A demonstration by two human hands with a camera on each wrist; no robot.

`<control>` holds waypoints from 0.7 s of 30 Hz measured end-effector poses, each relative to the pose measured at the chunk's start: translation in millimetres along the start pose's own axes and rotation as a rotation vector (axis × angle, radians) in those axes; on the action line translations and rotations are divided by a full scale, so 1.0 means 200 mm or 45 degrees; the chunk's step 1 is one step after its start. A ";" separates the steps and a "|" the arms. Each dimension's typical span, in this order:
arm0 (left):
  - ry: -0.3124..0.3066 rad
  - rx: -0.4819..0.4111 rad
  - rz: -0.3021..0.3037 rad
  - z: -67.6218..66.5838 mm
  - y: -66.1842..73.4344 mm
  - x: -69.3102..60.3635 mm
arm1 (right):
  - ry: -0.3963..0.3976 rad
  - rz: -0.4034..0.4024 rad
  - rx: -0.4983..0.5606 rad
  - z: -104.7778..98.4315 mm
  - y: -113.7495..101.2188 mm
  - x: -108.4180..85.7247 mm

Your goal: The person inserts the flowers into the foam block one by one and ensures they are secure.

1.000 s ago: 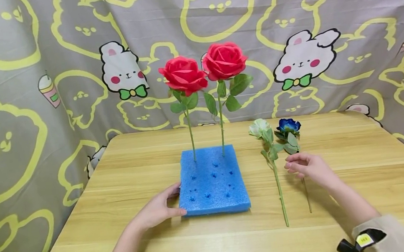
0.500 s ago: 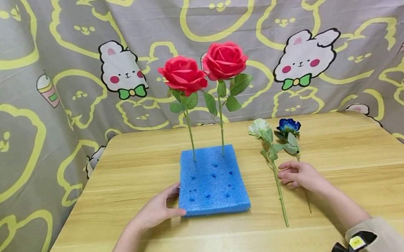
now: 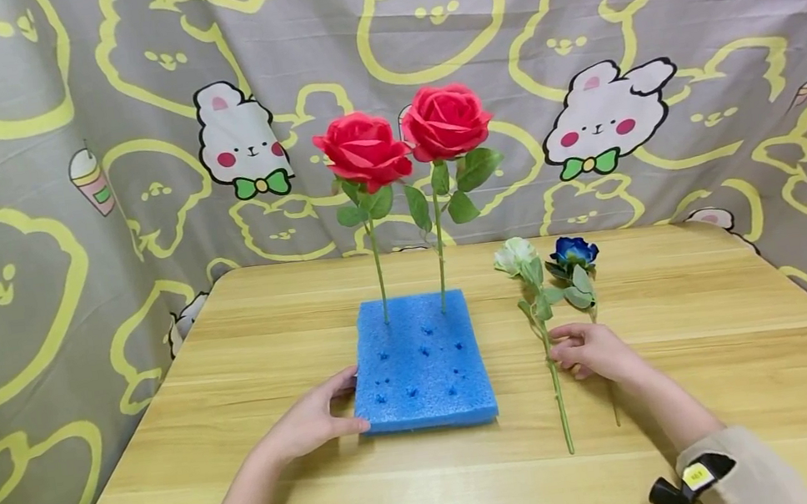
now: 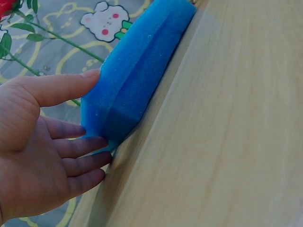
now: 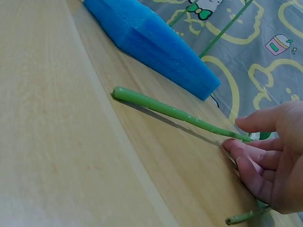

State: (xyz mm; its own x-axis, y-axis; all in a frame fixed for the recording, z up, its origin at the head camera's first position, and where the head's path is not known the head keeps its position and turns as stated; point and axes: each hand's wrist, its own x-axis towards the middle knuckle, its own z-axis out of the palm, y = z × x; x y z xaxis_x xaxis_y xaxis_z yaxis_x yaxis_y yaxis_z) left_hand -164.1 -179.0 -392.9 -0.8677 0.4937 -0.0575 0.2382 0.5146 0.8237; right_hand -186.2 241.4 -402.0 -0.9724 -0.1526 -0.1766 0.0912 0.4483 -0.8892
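The left hand, fingers extended and unclenched, touches the edge of a flat blue foam block, pitted with holes, on the grained wooden table. Two layered red roses stand in it. The right hand bends its fingers at the smooth green stem of the pale rose, lying beside the blue rose; whether it grasps, I cannot tell.

Left forearm: angled forward and inward from the lower left.
Left hand: palm turned inward.
Left fingers: nearly straight, slightly spread.
Left thumb: extended, well apart from them.
Right forearm: slanting forward and inward.
Right hand: held low, palm inward.
Right fingers: bent.
Right thumb: opposite the index finger; whether they pinch is unclear.
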 end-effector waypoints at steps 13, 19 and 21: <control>-0.003 0.016 0.015 -0.01 0.01 -0.01 | 0.005 0.006 -0.091 0.03 0.01 0.03; -0.005 0.011 0.011 -0.01 0.01 -0.01 | 0.021 0.031 -0.102 0.04 0.00 0.02; -0.003 0.010 0.009 0.00 0.01 -0.01 | 0.029 0.037 -0.100 0.04 0.00 0.02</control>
State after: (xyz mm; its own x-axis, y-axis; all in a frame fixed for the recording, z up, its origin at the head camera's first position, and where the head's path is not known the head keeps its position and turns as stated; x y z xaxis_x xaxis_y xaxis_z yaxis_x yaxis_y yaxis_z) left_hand -162.8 -178.9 -390.2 -0.8650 0.4990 -0.0533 0.2476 0.5168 0.8195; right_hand -188.7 234.0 -406.0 -0.9742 -0.1190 -0.1916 0.1032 0.5201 -0.8478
